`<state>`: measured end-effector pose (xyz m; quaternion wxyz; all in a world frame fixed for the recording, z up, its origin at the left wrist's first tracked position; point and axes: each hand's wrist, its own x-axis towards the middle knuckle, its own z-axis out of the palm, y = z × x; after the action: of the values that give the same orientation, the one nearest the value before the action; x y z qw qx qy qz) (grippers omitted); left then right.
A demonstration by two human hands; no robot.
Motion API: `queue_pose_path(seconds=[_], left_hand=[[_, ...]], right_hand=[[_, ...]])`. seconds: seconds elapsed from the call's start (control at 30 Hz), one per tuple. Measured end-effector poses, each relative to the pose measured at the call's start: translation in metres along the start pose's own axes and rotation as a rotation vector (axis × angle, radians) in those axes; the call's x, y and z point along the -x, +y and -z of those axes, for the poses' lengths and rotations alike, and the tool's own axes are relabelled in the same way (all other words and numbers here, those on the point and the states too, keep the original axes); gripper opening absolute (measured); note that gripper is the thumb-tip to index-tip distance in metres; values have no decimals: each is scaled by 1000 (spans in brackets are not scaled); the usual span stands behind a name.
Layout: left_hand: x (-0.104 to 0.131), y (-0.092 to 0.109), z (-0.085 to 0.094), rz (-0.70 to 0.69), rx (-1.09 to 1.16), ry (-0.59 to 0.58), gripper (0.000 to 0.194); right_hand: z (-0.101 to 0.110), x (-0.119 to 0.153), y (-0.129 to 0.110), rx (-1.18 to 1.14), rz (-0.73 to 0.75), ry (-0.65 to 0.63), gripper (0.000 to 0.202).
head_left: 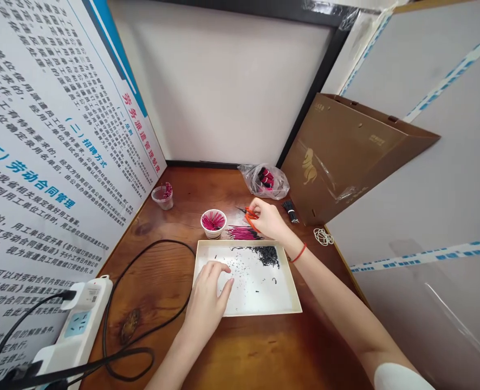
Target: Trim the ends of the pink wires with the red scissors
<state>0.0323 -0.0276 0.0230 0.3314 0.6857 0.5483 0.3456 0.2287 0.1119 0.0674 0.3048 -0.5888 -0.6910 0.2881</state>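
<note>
My right hand (268, 218) grips a pair of scissors (251, 214) with orange handles, their dark tips pointing left above the table. Just below them lies a bundle of pink and black wires (242, 233). My left hand (211, 290) hovers over the left part of a shallow white tray (291, 292), thumb and fingers apart with nothing visible between them. Inside the tray, a pile of short black curled pieces (267, 255) sits at the upper right, and tiny bits are scattered across the middle. A white cup (213, 223) of pink wires stands behind the tray.
A clear cup (163, 197) with pink pieces stands at back left. Behind are a plastic bag (265, 181) with wire bundles, a black wire bundle (291, 212) and a brown paper bag (337, 154). A black cable (142, 249) loops left, near a power strip (83, 319).
</note>
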Motion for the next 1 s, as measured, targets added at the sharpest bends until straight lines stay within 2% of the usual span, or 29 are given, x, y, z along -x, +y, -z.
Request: queue_pose_path(seconds=[0.07,0.17,0.3,0.47,0.6,0.7,0.77,0.8,0.83,0.9,1.0], left_hand=[[0,0,0,-5,-10,-44,14],[1,0,-1,-8,-28,-35,18],[1,1,-3,-19,-66,-28,20],[1,0,-3,-19,-49,-15,22],[-1,4,2,61,170,42,20],[-8,11,10,268,525,87,25],[-14,17,16,426,894,72,39],[-17,20,18,485,1057,46,44],[-19,23,19,539,1169,15,44],[-20,28,20,634,1274,-18,39],[-18,32,14,641,1251,6,36]], right_hand=[[-17,-8,-24,-11,82,-41,18],[-49,-22,-51,21,136,-94,25],[-74,-31,-61,82,119,-80,30],[-75,-31,-58,78,99,-37,30],[-65,-23,-60,-8,125,-8,25],[-52,5,-60,-92,187,67,17],[-42,35,-56,-195,384,166,11],[-37,51,-53,-204,512,151,12],[-33,68,-49,-156,623,68,16],[-26,98,-40,-86,786,-40,22],[-22,131,-28,-102,807,-32,18]])
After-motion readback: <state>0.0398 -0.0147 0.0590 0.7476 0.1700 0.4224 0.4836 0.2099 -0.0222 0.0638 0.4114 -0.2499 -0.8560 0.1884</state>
